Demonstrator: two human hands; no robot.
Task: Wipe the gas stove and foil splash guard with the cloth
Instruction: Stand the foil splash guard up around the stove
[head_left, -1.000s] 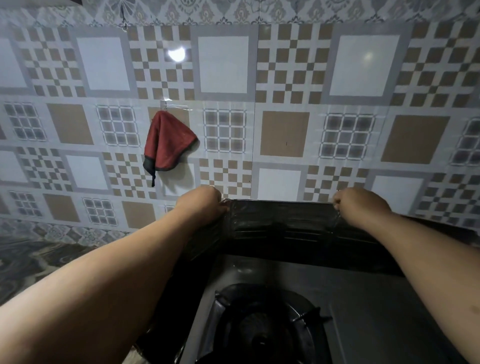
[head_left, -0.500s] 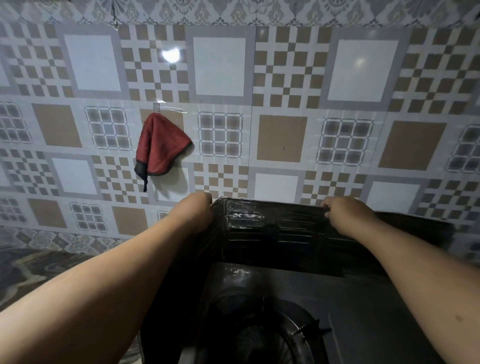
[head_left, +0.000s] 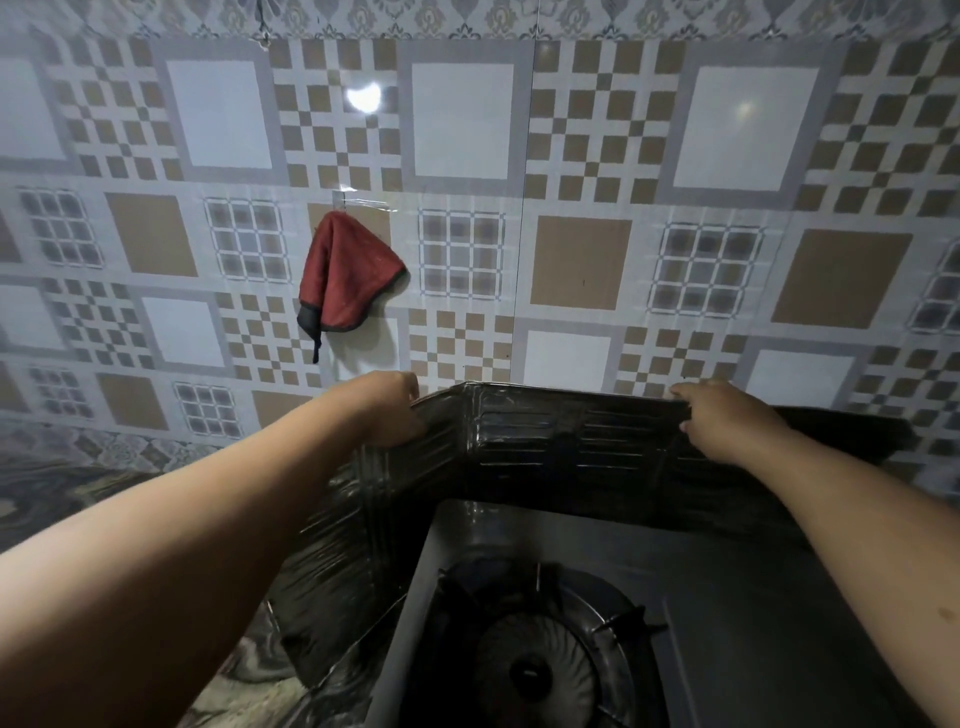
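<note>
Against the patterned tile wall (head_left: 582, 260), head view: one foil splash guard (head_left: 545, 447), dark and ribbed, is stood folded around the back and left side of one gas stove (head_left: 753, 623). One burner (head_left: 530, 670) with its pan support is seen. No writing or brand can be read. The guard's top edge is gripped at the left fold by the left hand (head_left: 387, 408), fingers closed over it. The same edge, further right, is pinched by the right hand (head_left: 722, 423). One red cloth (head_left: 345, 275) is hung on the wall, above the left hand, untouched.
</note>
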